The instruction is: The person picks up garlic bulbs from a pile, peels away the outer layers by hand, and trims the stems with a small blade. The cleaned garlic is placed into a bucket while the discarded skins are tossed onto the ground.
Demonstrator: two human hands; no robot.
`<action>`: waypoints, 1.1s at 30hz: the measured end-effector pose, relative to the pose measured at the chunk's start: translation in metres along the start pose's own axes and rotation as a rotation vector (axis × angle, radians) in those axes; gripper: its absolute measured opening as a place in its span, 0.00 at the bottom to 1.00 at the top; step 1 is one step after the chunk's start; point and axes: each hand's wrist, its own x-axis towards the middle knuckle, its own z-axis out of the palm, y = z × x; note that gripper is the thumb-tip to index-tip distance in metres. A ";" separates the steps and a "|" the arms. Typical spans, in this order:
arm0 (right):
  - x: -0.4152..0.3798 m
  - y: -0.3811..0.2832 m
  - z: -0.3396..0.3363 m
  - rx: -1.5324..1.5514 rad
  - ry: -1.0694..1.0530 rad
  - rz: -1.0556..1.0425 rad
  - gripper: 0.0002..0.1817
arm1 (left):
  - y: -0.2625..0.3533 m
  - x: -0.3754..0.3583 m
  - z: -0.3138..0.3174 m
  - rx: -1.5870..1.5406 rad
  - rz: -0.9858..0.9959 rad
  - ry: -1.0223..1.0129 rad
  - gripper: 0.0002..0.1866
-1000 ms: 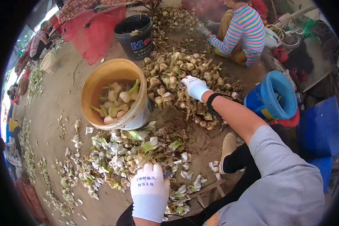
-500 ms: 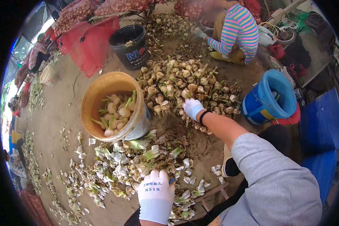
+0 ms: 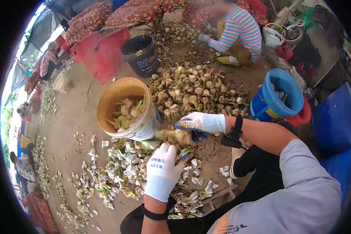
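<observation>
My right hand, in a white glove with blue on the palm side, grips a brownish unpeeled garlic bulb. The bulb's stalk points left, towards the bucket. Below it is my left hand, in a matching glove, back up and fingers curled under. Whatever those fingers hold, if anything, is hidden. Behind my right hand lies a heap of unpeeled garlic bulbs. Left of the heap, a yellowish bucket contains peeled white garlic bulbs with green stalks. Pale peeled skins litter the ground beneath my left hand.
A blue bucket with some pale bulbs stands at right, beside a red basin. Further back are a black bucket, red netting and a crouching person in a striped top. Filled net sacks line the back.
My right hand has come back from the heap towards my left hand, bringing a garlic bulb. My left hand has moved slightly up, and the view has shifted a little.
</observation>
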 end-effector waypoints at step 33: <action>-0.053 -0.031 0.029 -0.017 0.270 -0.629 0.39 | 0.005 0.009 -0.008 -1.075 -0.491 0.457 0.23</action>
